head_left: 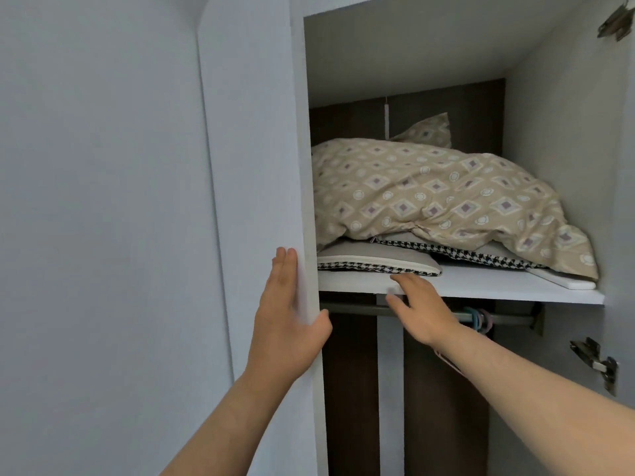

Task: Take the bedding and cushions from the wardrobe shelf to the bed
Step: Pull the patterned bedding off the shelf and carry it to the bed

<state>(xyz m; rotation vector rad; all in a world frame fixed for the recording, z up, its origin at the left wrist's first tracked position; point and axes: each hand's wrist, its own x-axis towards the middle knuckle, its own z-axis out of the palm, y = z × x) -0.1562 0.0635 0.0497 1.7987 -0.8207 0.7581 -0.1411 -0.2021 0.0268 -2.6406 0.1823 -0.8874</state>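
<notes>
Nearest to us, our left hand (287, 324) lies flat on the edge of the wardrobe door (254, 166), fingers straight and thumb hooked around the edge; its grip is spread and clamps nothing. Our right hand (421, 309) reaches to the front edge of the shelf (498, 286), its grip also apart, fingertips just under the front cushion (374, 261) and not yet holding it.

Behind it a second houndstooth cushion (474, 252) lies flat, and the beige patterned bedding (429, 187) sits on top of both, filling the shelf to the back. At the right a flat white board (563, 280) lies under a corner of the bedding.

We judge the main risk is this: if we pull the lower cushion first, the heavy bedding may slide forward and fall. The board may also come with it. The shelf is high, so one hand alone may lose the load
</notes>
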